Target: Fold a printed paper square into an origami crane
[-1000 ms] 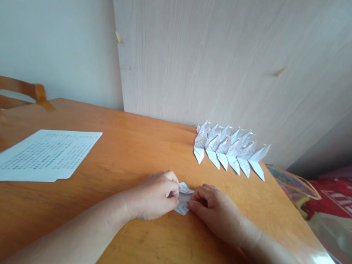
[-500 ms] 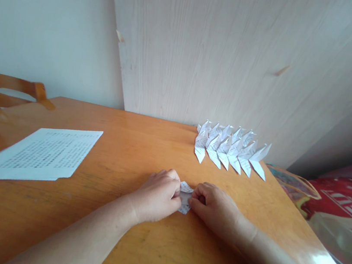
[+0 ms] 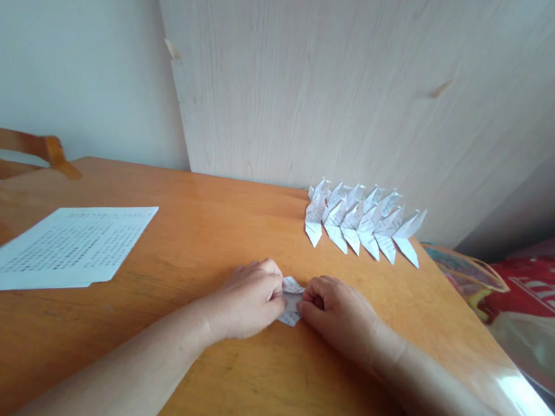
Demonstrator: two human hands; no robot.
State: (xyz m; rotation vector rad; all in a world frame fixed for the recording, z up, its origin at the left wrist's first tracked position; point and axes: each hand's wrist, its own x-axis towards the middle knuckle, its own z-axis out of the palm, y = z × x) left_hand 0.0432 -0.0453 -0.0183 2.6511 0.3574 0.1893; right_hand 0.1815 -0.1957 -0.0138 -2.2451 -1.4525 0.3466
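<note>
Between my hands, low over the wooden table (image 3: 192, 224), is a small folded piece of printed paper (image 3: 291, 304). My left hand (image 3: 254, 299) pinches its left side, thumb and fingers closed. On the opposite side my right hand (image 3: 338, 313) grips the paper's edge between thumb and curled forefinger. The paper has a folded flap at its far end and printed marks at its near end. Both its side edges are hidden under my fingers.
Two rows of folded paper pieces (image 3: 368, 231) stand at the table's back right. A stack of printed sheets (image 3: 70, 244) lies to the left. Beyond it is a wooden chair (image 3: 12, 143). Red and clear plastic bags (image 3: 534, 292) sit past the right edge.
The camera view has shifted slightly, so the scene sits a little differently. Both hands keep their pinch on the folded paper, with no clear change in its shape.
</note>
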